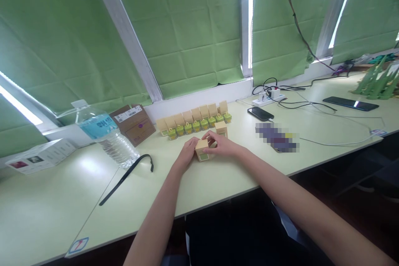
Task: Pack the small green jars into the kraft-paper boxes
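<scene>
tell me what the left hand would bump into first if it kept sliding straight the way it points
The left hand points up and away, toward the wall. Past the small tan box both hands hold, it would likely meet the row of small boxes with green pots, though depth is hard to judge.

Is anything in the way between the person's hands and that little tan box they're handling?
Nothing visible. The left hand and right hand both already touch the small tan box from either side. A second box stands just behind, beyond the fingers.
</scene>
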{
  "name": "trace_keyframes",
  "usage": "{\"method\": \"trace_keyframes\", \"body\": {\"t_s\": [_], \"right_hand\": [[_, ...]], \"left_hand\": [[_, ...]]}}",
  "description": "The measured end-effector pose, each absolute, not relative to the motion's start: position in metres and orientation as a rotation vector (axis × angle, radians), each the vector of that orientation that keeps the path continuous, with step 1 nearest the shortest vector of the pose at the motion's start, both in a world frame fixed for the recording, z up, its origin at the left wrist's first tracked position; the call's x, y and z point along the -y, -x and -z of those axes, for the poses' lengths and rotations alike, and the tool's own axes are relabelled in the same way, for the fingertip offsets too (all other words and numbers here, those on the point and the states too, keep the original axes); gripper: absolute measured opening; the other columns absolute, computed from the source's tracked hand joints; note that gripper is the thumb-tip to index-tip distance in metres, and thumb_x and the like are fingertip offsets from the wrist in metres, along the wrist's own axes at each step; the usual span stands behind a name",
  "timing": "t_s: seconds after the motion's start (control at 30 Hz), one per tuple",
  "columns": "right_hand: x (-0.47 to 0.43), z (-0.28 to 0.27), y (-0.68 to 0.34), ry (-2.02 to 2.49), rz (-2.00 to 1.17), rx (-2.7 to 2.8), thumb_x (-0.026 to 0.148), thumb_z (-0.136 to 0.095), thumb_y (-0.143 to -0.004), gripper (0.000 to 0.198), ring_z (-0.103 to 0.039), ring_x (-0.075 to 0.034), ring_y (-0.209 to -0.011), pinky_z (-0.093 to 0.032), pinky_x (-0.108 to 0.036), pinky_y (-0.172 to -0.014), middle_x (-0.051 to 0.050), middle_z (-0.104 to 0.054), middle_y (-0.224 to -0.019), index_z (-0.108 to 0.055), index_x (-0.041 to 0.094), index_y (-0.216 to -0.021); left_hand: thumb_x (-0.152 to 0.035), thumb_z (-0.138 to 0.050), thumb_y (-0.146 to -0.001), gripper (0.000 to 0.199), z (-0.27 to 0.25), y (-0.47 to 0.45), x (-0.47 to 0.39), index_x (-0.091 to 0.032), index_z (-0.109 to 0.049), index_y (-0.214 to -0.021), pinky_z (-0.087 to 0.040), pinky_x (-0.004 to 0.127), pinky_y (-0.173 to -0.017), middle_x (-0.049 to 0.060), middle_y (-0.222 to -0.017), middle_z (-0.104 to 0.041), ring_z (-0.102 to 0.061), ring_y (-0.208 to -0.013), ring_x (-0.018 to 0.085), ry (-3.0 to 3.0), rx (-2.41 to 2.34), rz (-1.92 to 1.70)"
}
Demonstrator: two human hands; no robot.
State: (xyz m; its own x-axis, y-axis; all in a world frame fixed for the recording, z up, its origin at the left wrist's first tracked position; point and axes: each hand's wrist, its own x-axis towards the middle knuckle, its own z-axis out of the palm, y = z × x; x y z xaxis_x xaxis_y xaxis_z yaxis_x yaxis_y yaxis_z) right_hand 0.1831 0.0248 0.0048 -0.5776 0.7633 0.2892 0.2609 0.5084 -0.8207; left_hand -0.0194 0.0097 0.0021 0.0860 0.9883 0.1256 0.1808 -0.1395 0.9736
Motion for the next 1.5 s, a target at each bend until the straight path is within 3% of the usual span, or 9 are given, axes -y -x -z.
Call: {"method": "trace_keyframes", "body": {"t_s": [0.17, 0.33, 0.47, 0.57, 0.77, 0.9, 1.1, 1.33, 1.5], "right_hand": [[-0.027, -0.006, -0.181, 0.743, -0.917, 2.029, 0.048, -0.076, -0.076, 0.053, -0.064, -0.021, -0.104, -0.056, -0.033, -0.079, -0.008, -0.062, -0.122, -0.056, 0.026, -0.120], [-0.027, -0.014, -0.185, 0.729, -0.718, 1.768, 0.050, -0.049, -0.094, 0.031, -0.064, -0.020, -0.096, -0.054, -0.034, -0.082, -0.006, -0.068, -0.105, -0.061, 0.022, -0.102], [-0.030, -0.014, -0.192, 0.852, -0.540, 1.524, 0.047, -0.036, -0.099, 0.034, -0.061, -0.023, -0.101, -0.049, -0.038, -0.093, -0.006, -0.067, -0.102, -0.061, 0.023, -0.098], [-0.038, -0.009, -0.195, 0.906, -0.478, 1.394, 0.043, -0.033, -0.099, 0.033, -0.056, -0.025, -0.113, -0.042, -0.041, -0.104, -0.007, -0.065, -0.113, -0.059, 0.024, -0.108], [-0.062, 0.007, -0.195, 1.008, -0.664, 1.253, 0.043, -0.042, -0.093, 0.045, -0.041, -0.024, -0.135, -0.033, -0.046, -0.113, -0.008, -0.049, -0.142, -0.042, 0.028, -0.135], [-0.070, 0.013, -0.194, 1.083, -0.807, 1.230, 0.043, -0.044, -0.090, 0.052, -0.041, -0.025, -0.135, -0.031, -0.048, -0.114, -0.010, -0.047, -0.142, -0.038, 0.028, -0.140], [-0.069, 0.013, -0.192, 1.134, -0.882, 1.240, 0.043, -0.042, -0.090, 0.053, -0.043, -0.026, -0.133, -0.032, -0.048, -0.113, -0.013, -0.047, -0.139, -0.038, 0.025, -0.140], [-0.063, 0.008, -0.190, 1.169, -0.968, 1.265, 0.044, -0.042, -0.091, 0.060, -0.043, -0.027, -0.135, -0.030, -0.048, -0.115, -0.014, -0.048, -0.143, -0.034, 0.021, -0.146], [-0.061, 0.007, -0.190, 1.174, -0.962, 1.301, 0.044, -0.042, -0.092, 0.062, -0.038, -0.026, -0.141, -0.027, -0.048, -0.119, -0.009, -0.045, -0.150, -0.035, 0.023, -0.149]], "left_hand": [[-0.060, -0.049, -0.089, 0.042, -0.010, 0.020, -0.004, -0.022, -0.062, -0.098, -0.044, 0.026, -0.071, 0.004, -0.097, -0.062, -0.057, -0.087, 0.018, -1.614, -1.246, -1.224], [-0.054, -0.064, -0.082, 0.044, -0.013, 0.017, 0.008, -0.025, -0.059, -0.115, -0.045, 0.027, -0.072, 0.004, -0.101, -0.062, -0.057, -0.085, 0.018, -1.834, -1.255, -1.102], [-0.048, -0.075, -0.073, 0.048, -0.010, 0.018, 0.007, -0.025, -0.062, -0.113, -0.044, 0.028, -0.071, 0.004, -0.097, -0.065, -0.058, -0.082, 0.020, -1.967, -1.332, -1.016], [-0.049, -0.075, -0.073, 0.047, -0.009, 0.019, 0.003, -0.025, -0.064, -0.111, -0.045, 0.029, -0.070, 0.005, -0.094, -0.066, -0.059, -0.081, 0.021, -1.959, -1.384, -1.031], [-0.051, -0.073, -0.075, 0.052, -0.010, 0.021, -0.002, -0.023, -0.062, -0.117, -0.048, 0.035, -0.083, 0.009, -0.106, -0.067, -0.062, -0.094, 0.025, -1.945, -1.548, -1.070], [-0.048, -0.070, -0.079, 0.050, -0.008, 0.024, -0.009, -0.022, -0.061, -0.120, -0.045, 0.038, -0.094, 0.011, -0.118, -0.063, -0.060, -0.105, 0.025, -1.953, -1.726, -1.106], [-0.041, -0.075, -0.076, 0.052, -0.002, 0.034, -0.019, -0.021, -0.058, -0.121, -0.048, 0.039, -0.092, 0.010, -0.115, -0.059, -0.060, -0.097, 0.021, -1.821, -1.977, -1.277], [-0.033, -0.078, -0.074, 0.081, 0.005, 0.041, -0.027, -0.014, -0.037, -0.141, -0.050, 0.040, -0.095, 0.016, -0.122, -0.059, -0.062, -0.104, 0.023, -1.637, -2.020, -1.445], [-0.023, -0.071, -0.081, 0.065, 0.011, 0.043, -0.032, -0.017, -0.044, -0.139, -0.046, 0.041, -0.104, 0.015, -0.128, -0.063, -0.061, -0.119, 0.025, -1.626, -1.937, -1.347]]}}
